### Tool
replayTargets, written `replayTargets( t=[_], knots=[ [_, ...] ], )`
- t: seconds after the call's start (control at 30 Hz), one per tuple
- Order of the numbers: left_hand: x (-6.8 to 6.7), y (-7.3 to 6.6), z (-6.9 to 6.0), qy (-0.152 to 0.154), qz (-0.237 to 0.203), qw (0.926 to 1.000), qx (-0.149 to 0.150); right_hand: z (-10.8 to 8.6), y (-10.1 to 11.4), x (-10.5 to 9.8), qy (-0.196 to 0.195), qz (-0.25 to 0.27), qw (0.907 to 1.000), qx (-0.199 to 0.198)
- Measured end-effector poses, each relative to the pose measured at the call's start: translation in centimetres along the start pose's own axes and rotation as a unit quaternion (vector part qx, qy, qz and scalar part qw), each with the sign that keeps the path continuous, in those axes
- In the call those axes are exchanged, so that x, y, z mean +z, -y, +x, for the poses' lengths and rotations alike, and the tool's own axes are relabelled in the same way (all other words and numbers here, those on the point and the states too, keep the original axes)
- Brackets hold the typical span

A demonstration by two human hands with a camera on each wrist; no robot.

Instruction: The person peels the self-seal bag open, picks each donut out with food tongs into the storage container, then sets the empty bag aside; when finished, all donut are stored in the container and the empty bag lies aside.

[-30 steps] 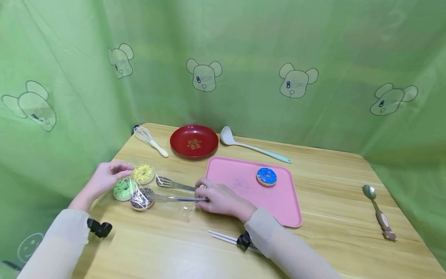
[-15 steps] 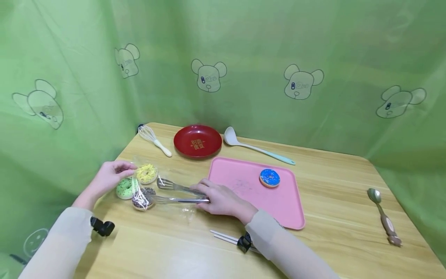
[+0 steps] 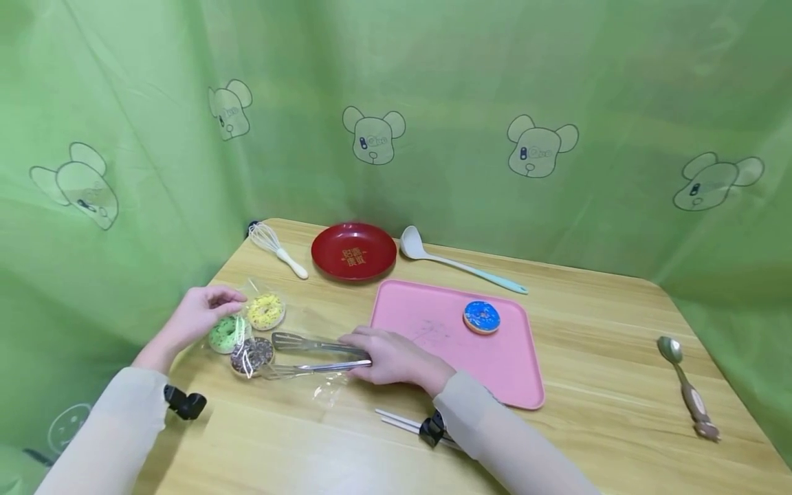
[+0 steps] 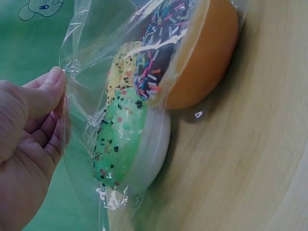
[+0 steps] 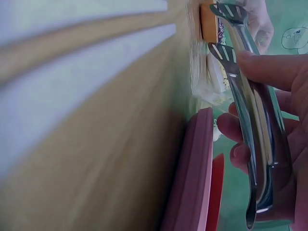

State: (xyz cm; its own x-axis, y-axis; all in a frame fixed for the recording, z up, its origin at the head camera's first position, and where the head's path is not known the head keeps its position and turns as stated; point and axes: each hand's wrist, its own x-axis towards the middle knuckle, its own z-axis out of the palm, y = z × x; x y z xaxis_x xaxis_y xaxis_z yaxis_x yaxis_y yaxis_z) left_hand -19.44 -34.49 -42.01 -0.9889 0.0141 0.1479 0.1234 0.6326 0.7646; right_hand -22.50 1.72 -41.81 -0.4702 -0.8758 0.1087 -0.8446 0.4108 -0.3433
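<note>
My left hand pinches the edge of a clear plastic bag between thumb and fingers. Inside the bag, or under its film, lie a green donut, a yellow donut and a chocolate donut with sprinkles. Metal tongs are in my right hand, their slotted tips spread apart. The lower tip reaches close to the chocolate donut; whether it touches is hidden by the film. A blue donut sits on the pink tray, right of my right hand.
At the back are a white whisk, a red plate and a ladle with a turquoise handle. White chopsticks lie partly under my right forearm. A spoon is far right. Green curtains surround the table.
The tongs' tips have shifted toward the table's near side, away from the yellow donut. The bag's film hangs differently over the donuts. My left hand keeps its pinch; the whole view shifted slightly.
</note>
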Motion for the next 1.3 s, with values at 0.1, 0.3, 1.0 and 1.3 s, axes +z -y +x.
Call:
replayTargets(
  t=[0.1, 0.3, 1.0, 1.3],
  knots=[
    [0.1, -0.1, 0.1, -0.001, -0.004, 1.0, -0.003, -0.1, 0.3, -0.1, -0.003, -0.008, 0.9999, -0.006],
    [0.4, -0.6, 0.2, 0.003, -0.004, 1.0, 0.005, 0.2, 1.5, -0.3, -0.01, -0.038, 0.9992, 0.002],
    [0.4, -0.9, 0.1, 0.012, 0.0, 0.9999, 0.003, 1.4, 2.4, 0.7, 0.001, -0.062, 0.9981, 0.003],
    [0.4, -1.0, 0.0, 0.012, 0.003, 0.9999, 0.007, 1.5, 2.3, 0.9, 0.001, -0.066, 0.9978, 0.006]
  ],
)
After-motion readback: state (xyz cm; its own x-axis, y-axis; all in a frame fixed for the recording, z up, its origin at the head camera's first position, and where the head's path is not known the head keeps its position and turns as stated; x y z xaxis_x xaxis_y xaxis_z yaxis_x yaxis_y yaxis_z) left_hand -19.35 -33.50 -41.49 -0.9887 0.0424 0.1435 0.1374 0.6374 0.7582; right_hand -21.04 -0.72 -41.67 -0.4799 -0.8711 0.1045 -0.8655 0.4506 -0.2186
